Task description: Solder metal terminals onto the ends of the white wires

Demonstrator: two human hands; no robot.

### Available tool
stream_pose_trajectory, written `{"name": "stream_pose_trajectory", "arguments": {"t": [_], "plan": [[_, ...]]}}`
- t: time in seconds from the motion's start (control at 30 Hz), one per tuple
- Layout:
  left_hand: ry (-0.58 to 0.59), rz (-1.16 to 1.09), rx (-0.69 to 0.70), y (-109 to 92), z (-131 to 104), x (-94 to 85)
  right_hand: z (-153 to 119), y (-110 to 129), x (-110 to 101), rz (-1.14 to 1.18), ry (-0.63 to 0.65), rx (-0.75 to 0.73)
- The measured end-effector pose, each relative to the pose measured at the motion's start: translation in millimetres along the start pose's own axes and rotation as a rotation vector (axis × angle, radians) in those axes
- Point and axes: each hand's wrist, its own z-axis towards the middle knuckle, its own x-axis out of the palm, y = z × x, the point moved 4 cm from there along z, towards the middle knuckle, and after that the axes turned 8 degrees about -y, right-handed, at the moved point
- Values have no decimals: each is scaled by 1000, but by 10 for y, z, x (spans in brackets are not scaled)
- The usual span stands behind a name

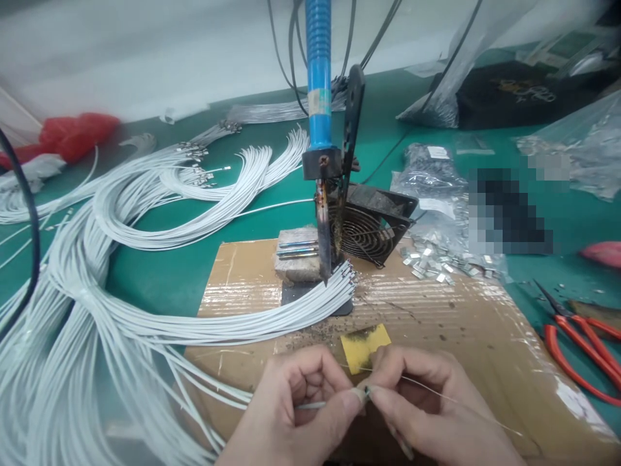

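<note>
"Fingers (pixel 350 402) first: grasping?"
"Yes. From my station, left hand (pixel 301 408) pinches the white cable (pixel 310 406), right hand (pixel 427 408) pinches its tip, lower centre of the frame."
"Its axis?"
"Roughly sideways, between both hands, neither clearly nearer. Soldering iron (pixel 320 116) points down, upper centre; cable bundle (pixel 228 330) crowds left; cardboard (pixel 485 343) leaves room centre right."

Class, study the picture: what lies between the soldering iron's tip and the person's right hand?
In the head view, from the soldering iron's tip down to the right hand come white cables, a dark pad, speckled cardboard and a yellow piece.
</note>
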Motion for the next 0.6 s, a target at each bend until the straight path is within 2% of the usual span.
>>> {"name": "stream_pose_trajectory", "arguments": {"t": [0.1,0.2,0.33,0.4,0.5,0.6], "plan": [[-55,20,20,-7,3,-4,30,4,-67,-190,15,-122],[-114,14,48,-23,-3,5,18,128,-96,-395,-38,-348],[-167,37,66,-73,-30,33,-38,290,-75,-466,-8,-534],[-179,69,85,-106,-45,41,-58,330,-63,-463,5,-543],[-200,157,133,-129,-69,44,-59,359,-76,-409,-59,-472],[-324,268,240,-116,-107,29,-37,356,-108,-337,-72,-362]]}}
